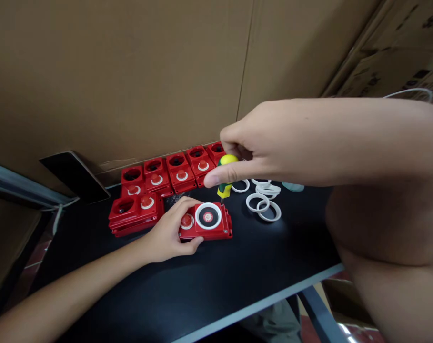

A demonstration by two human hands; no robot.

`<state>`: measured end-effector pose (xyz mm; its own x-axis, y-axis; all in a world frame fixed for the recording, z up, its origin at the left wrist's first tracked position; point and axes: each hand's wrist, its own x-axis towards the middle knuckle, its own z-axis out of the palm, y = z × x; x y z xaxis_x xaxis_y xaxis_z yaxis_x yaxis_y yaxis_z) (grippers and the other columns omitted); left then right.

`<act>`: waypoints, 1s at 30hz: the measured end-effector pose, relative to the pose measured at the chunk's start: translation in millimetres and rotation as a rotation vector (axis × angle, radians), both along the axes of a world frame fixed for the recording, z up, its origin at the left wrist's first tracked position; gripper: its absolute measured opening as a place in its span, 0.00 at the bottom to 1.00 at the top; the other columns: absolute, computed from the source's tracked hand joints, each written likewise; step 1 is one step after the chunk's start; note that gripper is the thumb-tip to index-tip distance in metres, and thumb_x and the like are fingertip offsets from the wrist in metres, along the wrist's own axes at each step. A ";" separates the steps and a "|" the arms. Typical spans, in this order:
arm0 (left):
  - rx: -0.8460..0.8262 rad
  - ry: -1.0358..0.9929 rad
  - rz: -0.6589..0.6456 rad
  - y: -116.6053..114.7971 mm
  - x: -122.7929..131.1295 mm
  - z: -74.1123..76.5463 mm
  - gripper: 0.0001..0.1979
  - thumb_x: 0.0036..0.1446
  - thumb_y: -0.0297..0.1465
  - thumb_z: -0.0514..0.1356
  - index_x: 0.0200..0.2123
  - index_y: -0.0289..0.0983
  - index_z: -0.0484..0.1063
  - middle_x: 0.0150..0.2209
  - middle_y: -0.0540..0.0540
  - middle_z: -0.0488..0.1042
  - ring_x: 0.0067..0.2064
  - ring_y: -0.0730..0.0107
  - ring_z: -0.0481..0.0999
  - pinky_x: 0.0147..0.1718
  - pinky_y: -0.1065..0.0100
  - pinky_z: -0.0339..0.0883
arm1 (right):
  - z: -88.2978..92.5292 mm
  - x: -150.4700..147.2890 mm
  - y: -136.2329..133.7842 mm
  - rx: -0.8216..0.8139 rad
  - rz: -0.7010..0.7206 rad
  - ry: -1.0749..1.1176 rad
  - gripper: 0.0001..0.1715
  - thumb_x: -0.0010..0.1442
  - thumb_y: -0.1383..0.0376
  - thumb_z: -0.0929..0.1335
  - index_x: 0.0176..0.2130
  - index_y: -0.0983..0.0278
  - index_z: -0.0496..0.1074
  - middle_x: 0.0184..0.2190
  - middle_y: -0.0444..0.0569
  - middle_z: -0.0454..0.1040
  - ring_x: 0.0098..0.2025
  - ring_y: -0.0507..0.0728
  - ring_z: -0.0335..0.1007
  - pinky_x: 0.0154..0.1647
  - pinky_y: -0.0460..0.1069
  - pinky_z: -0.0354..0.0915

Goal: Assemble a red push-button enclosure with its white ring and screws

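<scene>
My left hand (pixel 171 233) grips the left end of a red alarm box (pixel 216 233), thumb on the near side and fingers on the far side. The box lies on the black table and carries a white ring (pixel 219 220) around a dark round speaker, plus a small red dome light (pixel 186 220). My right hand (pixel 252 147) is closed around the yellow and green handle of a screwdriver (pixel 226 174). The screwdriver stands nearly upright, its tip at the far right corner of the box. Whether the tip sits in a screw is too small to tell.
Several more red alarm boxes (pixel 180 174) stand in a row at the back, and stacked ones (pixel 135 216) lie at the left. Loose white rings (pixel 269 211) are scattered to the right. A dark phone-like slab (pixel 75 176) leans against the cardboard wall (pixel 130 71).
</scene>
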<state>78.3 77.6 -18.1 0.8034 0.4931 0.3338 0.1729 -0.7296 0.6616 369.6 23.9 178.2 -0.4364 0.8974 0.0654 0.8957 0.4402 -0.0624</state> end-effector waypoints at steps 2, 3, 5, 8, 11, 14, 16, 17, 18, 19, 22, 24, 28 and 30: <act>0.004 -0.008 -0.009 0.3 -0.2 0.1 0.30 0.65 0.35 0.72 0.67 0.42 0.68 0.60 0.38 0.77 0.59 0.49 0.83 0.60 0.51 0.80 | -0.5 6.8 0.7 -0.001 0.006 -0.019 0.40 0.76 0.31 0.65 0.44 0.63 0.81 0.35 0.50 0.81 0.43 0.60 0.78 0.41 0.53 0.61; 0.004 -0.010 -0.013 0.4 -0.2 0.2 0.30 0.65 0.35 0.72 0.67 0.42 0.68 0.61 0.38 0.77 0.59 0.49 0.82 0.61 0.50 0.80 | 0.0 9.7 0.9 -0.003 0.019 -0.029 0.39 0.74 0.31 0.67 0.46 0.62 0.81 0.36 0.50 0.82 0.43 0.61 0.79 0.41 0.53 0.62; 0.002 -0.009 -0.016 0.4 -0.2 0.3 0.30 0.65 0.35 0.72 0.67 0.43 0.68 0.61 0.39 0.77 0.60 0.49 0.82 0.61 0.51 0.80 | 2.3 13.2 0.3 -0.014 0.074 0.001 0.32 0.73 0.34 0.71 0.51 0.58 0.82 0.39 0.48 0.84 0.44 0.61 0.79 0.40 0.53 0.63; 0.004 0.000 -0.009 0.2 0.0 0.3 0.31 0.64 0.34 0.73 0.67 0.43 0.68 0.60 0.40 0.77 0.58 0.50 0.82 0.60 0.51 0.80 | 7.8 10.7 -3.6 -0.046 0.169 0.075 0.20 0.78 0.45 0.68 0.55 0.53 0.82 0.46 0.46 0.85 0.46 0.59 0.79 0.44 0.54 0.66; 0.006 0.000 -0.004 0.5 0.0 -0.2 0.31 0.64 0.34 0.72 0.67 0.43 0.68 0.59 0.39 0.77 0.57 0.50 0.82 0.59 0.51 0.81 | 13.1 2.6 -7.7 -0.056 0.219 0.093 0.19 0.82 0.52 0.64 0.51 0.53 0.83 0.48 0.44 0.83 0.46 0.57 0.76 0.47 0.53 0.67; -0.008 0.010 0.008 0.9 -0.3 -0.8 0.31 0.63 0.35 0.72 0.67 0.43 0.69 0.60 0.38 0.77 0.58 0.47 0.82 0.60 0.48 0.81 | 16.0 -2.3 -8.9 -0.065 0.230 0.061 0.19 0.81 0.57 0.62 0.46 0.55 0.81 0.47 0.44 0.82 0.45 0.56 0.73 0.47 0.53 0.67; -0.019 0.019 0.016 0.9 -0.5 -0.9 0.31 0.63 0.36 0.73 0.66 0.42 0.69 0.60 0.37 0.77 0.59 0.46 0.82 0.60 0.47 0.81 | 16.1 -1.3 -8.3 -0.061 0.240 0.048 0.19 0.81 0.60 0.61 0.44 0.57 0.79 0.46 0.45 0.82 0.43 0.56 0.72 0.44 0.53 0.66; -0.021 0.023 0.018 0.8 -0.5 -0.9 0.31 0.62 0.36 0.73 0.66 0.42 0.69 0.59 0.37 0.78 0.58 0.46 0.82 0.60 0.47 0.81 | 15.6 0.1 -7.8 -0.048 0.244 0.043 0.19 0.81 0.60 0.61 0.43 0.56 0.79 0.45 0.45 0.82 0.42 0.56 0.71 0.42 0.53 0.65; -0.020 0.025 0.019 0.7 -0.6 -0.7 0.31 0.63 0.36 0.73 0.66 0.42 0.69 0.59 0.37 0.78 0.58 0.46 0.82 0.60 0.48 0.81 | 14.9 1.9 -7.1 -0.030 0.243 0.037 0.18 0.80 0.61 0.61 0.43 0.56 0.79 0.44 0.45 0.81 0.40 0.56 0.71 0.41 0.53 0.64; -0.016 0.025 0.016 0.5 -0.7 -0.5 0.31 0.63 0.36 0.73 0.66 0.42 0.69 0.59 0.37 0.77 0.58 0.47 0.82 0.60 0.48 0.81 | 14.2 3.5 -6.3 -0.012 0.230 0.028 0.17 0.80 0.60 0.62 0.44 0.55 0.79 0.43 0.44 0.81 0.39 0.55 0.71 0.40 0.53 0.63; -0.002 0.023 0.009 0.0 -0.9 0.2 0.31 0.64 0.35 0.72 0.67 0.43 0.68 0.59 0.38 0.77 0.58 0.49 0.83 0.60 0.50 0.81 | 12.8 5.6 -3.0 0.014 0.114 -0.009 0.17 0.79 0.53 0.66 0.42 0.56 0.80 0.35 0.44 0.78 0.35 0.54 0.69 0.37 0.53 0.61; 0.001 0.025 0.009 -0.2 -0.9 0.6 0.31 0.64 0.35 0.72 0.67 0.42 0.68 0.60 0.38 0.77 0.59 0.48 0.83 0.60 0.50 0.81 | 12.7 3.9 -0.7 0.000 0.026 -0.052 0.27 0.79 0.43 0.67 0.37 0.59 0.79 0.28 0.45 0.74 0.31 0.54 0.66 0.36 0.53 0.60; -0.004 0.025 0.016 0.2 -0.5 0.5 0.31 0.63 0.36 0.72 0.66 0.42 0.69 0.60 0.37 0.77 0.59 0.46 0.83 0.60 0.49 0.81 | 11.1 -0.9 1.4 -0.020 -0.009 -0.105 0.43 0.78 0.32 0.62 0.31 0.62 0.75 0.22 0.45 0.66 0.29 0.54 0.63 0.36 0.54 0.59; -0.013 0.027 0.016 0.4 -0.2 0.0 0.31 0.63 0.36 0.72 0.66 0.42 0.69 0.59 0.37 0.78 0.58 0.46 0.83 0.60 0.48 0.81 | 8.0 -1.7 0.9 -0.044 -0.003 -0.048 0.41 0.78 0.33 0.63 0.33 0.62 0.77 0.23 0.46 0.68 0.32 0.55 0.67 0.38 0.54 0.60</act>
